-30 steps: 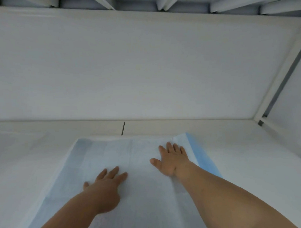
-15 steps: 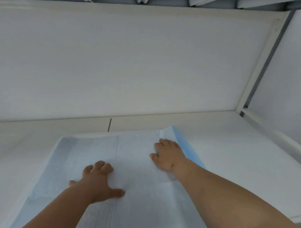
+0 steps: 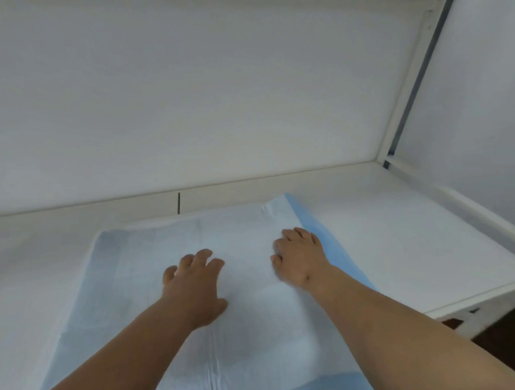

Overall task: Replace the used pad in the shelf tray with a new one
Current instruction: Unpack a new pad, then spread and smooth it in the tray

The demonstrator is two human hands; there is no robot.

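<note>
Here, head view: only one camera, looking forward and down into a white shelf bay.
Pad point(image 3: 243, 335): pale blue-white sheet lying flat on the floor of the shelf tray point(image 3: 398, 242), left of the tray's middle; long axis running from the near edge away toward the back wall, far short edge lying just short of that wall.
Pad's far corners: left one rounded and flat; right one slightly raised, reaching nearest the back.
Pad's right edge: a strip of stronger blue point(image 3: 325, 245) folded up along it, running the same near-to-far way and passing just beside the right wrist.
Pad's creases: one fold line down the middle, along the long axis, plain between the forearms.
Left hand point(image 3: 195, 287): palm down on the pad's centre, fingers bent at the knuckles with tips on the sheet, thumb out to the right; pressing, no fabric visibly gathered or pinched.
Right hand point(image 3: 299, 257): palm down on the pad near its far right part, just left of the blue strip; fingers curled under at the tips against the sheet; whether any fabric is pinched, cannot tell.
Hands: apart, bare pad between them.
Back wall point(image 3: 189, 109): white panel rising behind the tray.
Right side: white upright post point(image 3: 407, 81) at the corner, a low white rim point(image 3: 484, 213) along the tray's right edge.
</note>
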